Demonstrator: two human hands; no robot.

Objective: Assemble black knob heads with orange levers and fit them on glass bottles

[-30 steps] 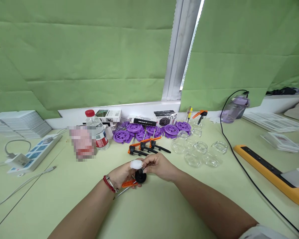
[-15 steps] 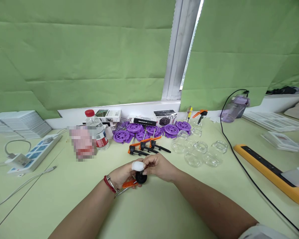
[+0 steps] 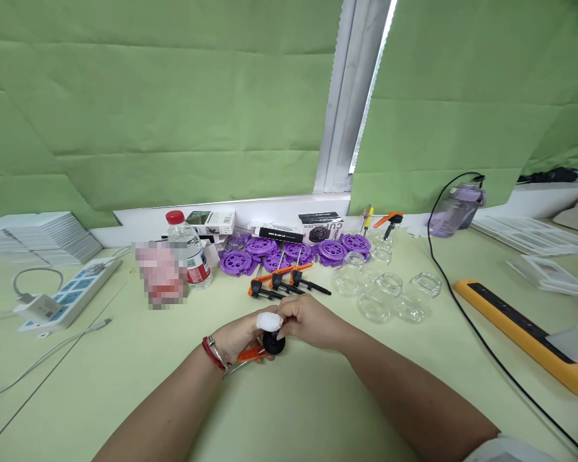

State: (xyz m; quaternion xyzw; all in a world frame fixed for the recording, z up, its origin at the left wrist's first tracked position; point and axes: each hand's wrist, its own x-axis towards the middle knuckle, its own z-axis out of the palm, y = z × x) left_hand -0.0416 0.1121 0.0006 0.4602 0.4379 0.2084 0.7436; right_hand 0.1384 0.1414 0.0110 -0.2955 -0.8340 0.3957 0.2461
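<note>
My left hand (image 3: pixel 236 337) is closed around an orange-and-black crank piece (image 3: pixel 273 342) with a thin metal rod. The orange arm and the rod stick out under the palm toward my wrist, while the round black end faces me. A smooth white piece (image 3: pixel 268 321) sits just above the black end, between my hands. Reaching in from the right, my right hand (image 3: pixel 313 323) pinches at the top of the crank piece, beside the white piece. Its fingertips partly hide what they grip. Several similar orange-and-black crank pieces (image 3: pixel 289 282) lie just beyond my hands.
Behind the cranks are several purple slotted discs (image 3: pixel 238 262) and boxes (image 3: pixel 318 228). Clear glass jars (image 3: pixel 376 307) stand right of centre. A water bottle (image 3: pixel 192 253) and a white power strip (image 3: pixel 72 295) are on the left; an orange power strip (image 3: pixel 520 333) and black cable (image 3: pixel 481 343) on the right.
The whole view has shifted very slightly. Both hands keep the same grip on the crank piece, and nothing has visibly been taken or let go.
</note>
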